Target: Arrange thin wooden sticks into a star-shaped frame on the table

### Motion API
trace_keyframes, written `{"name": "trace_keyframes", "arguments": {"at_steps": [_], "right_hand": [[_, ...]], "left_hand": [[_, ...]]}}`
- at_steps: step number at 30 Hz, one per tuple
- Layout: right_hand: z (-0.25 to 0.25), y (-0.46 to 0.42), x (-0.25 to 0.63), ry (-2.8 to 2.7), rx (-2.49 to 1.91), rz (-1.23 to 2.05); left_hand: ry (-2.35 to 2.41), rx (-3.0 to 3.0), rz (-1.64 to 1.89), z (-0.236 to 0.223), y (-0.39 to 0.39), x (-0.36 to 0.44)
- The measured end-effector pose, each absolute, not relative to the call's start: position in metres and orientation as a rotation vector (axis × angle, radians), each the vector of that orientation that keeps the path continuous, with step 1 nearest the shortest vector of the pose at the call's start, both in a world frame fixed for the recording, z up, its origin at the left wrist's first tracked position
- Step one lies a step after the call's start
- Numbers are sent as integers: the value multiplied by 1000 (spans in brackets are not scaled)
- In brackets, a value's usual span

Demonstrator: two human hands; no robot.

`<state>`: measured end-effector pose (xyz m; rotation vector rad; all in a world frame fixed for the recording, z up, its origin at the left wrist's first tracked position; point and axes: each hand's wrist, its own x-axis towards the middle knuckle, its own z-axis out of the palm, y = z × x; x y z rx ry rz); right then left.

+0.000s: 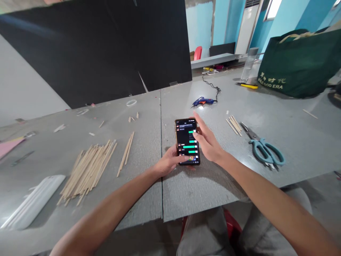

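A smartphone (187,141) with a dark chat screen and green message bubbles is held upright above the grey table. My left hand (170,160) grips its lower left, with the thumb lying over the bottom of the screen. Along the phone's right edge, my right hand (209,142) supports it, thumb at the screen's edge and index finger reaching up past the top corner. The fingers behind the phone are hidden. Left of it lie a few thin wooden sticks (126,153) and a large pile of sticks (87,170).
Blue-handled scissors (262,146) and short sticks (234,125) lie to the right. Farther back are a blue glue gun (204,101) with its cord, a yellow cutter (247,85), a clear bottle (249,64) and a green bag (298,65). A black panel (106,46) stands behind; a white packet (34,201) lies left.
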<state>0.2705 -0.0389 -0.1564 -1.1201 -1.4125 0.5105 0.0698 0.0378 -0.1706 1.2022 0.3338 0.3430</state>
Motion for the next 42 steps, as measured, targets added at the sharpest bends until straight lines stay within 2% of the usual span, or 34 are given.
{"name": "trace_keyframes", "arguments": {"at_steps": [8,17,42], "right_hand": [[-156,-39,270,-1416,-1115,500],[-153,-41,269,-1396,-1143,529],[-156,-40,270,-1357,-1144,554]], "left_hand": [[439,1291,411,-172,33,73],[294,1218,353,-181,42,68],[290,1181,355,-176,40,68]]}}
